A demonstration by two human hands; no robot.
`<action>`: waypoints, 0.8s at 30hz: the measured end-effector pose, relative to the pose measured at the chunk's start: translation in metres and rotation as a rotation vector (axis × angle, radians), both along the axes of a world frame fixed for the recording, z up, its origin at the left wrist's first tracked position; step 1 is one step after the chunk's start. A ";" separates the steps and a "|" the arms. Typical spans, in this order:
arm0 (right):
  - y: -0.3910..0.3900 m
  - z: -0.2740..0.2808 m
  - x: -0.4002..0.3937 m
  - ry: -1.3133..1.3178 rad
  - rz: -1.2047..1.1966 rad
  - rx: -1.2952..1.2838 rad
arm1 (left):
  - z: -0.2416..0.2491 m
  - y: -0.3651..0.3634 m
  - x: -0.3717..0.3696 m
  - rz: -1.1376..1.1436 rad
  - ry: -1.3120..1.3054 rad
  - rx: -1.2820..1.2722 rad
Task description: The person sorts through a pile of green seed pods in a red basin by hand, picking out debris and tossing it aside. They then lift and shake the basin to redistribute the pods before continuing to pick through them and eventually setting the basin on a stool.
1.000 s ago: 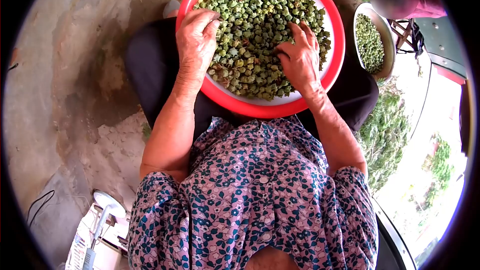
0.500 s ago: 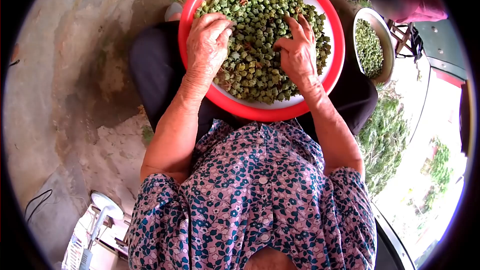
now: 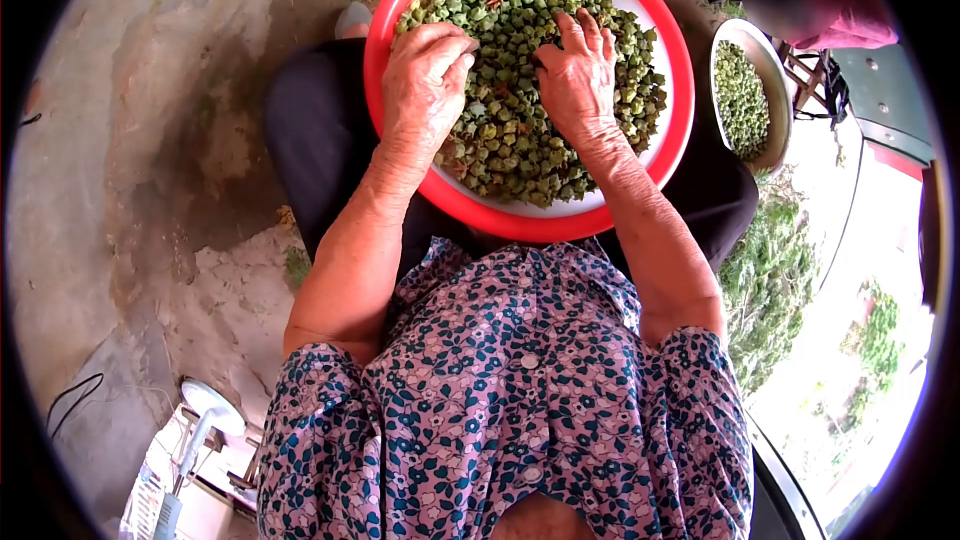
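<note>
A wide basin (image 3: 683, 100) with a red rim and white inside rests on my lap, heaped with small green star-shaped pods (image 3: 510, 60). A few reddish-brown bits lie among them. My left hand (image 3: 428, 80) is over the left side of the heap, its thumb and fingers closed in a pinch; what they hold, if anything, is hidden. Right of the middle, my right hand (image 3: 580, 80) is on the pods with thumb and fingers apart, and nothing shows in its grasp.
A second metal basin (image 3: 780, 130) of green pods stands to the right, beside another person's dark pink clothing (image 3: 850, 20). Concrete floor (image 3: 130, 140) lies to the left. A white fan (image 3: 213, 407) is at lower left, and green plants (image 3: 765, 280) are on the right.
My right hand has moved left and slightly forward across the pods. The left hand stays pinched, with a small shift to the right, and the whole view has shifted a little.
</note>
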State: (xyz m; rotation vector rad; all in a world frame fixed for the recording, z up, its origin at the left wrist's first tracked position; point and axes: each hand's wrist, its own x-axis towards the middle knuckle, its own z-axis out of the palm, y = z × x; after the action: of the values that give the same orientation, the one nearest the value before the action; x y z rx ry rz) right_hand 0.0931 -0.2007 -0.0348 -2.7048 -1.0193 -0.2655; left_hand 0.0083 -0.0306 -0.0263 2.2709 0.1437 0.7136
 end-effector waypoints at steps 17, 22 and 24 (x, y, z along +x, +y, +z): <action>-0.008 0.045 -0.024 0.592 -0.112 0.494 | 0.013 -0.027 0.002 -0.320 0.162 -0.639; -0.014 0.051 -0.022 1.105 -0.345 1.007 | 0.032 -0.023 0.004 -0.193 0.182 -0.900; -0.016 0.047 -0.022 1.137 -0.335 1.054 | 0.026 -0.021 0.006 -0.246 0.265 -0.725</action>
State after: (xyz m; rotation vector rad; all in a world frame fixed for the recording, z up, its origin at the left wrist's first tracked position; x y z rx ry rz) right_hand 0.0711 -0.2163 0.0122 -1.5493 -0.0031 0.5055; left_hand 0.0140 -0.0513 -0.0004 1.6302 0.2050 0.1745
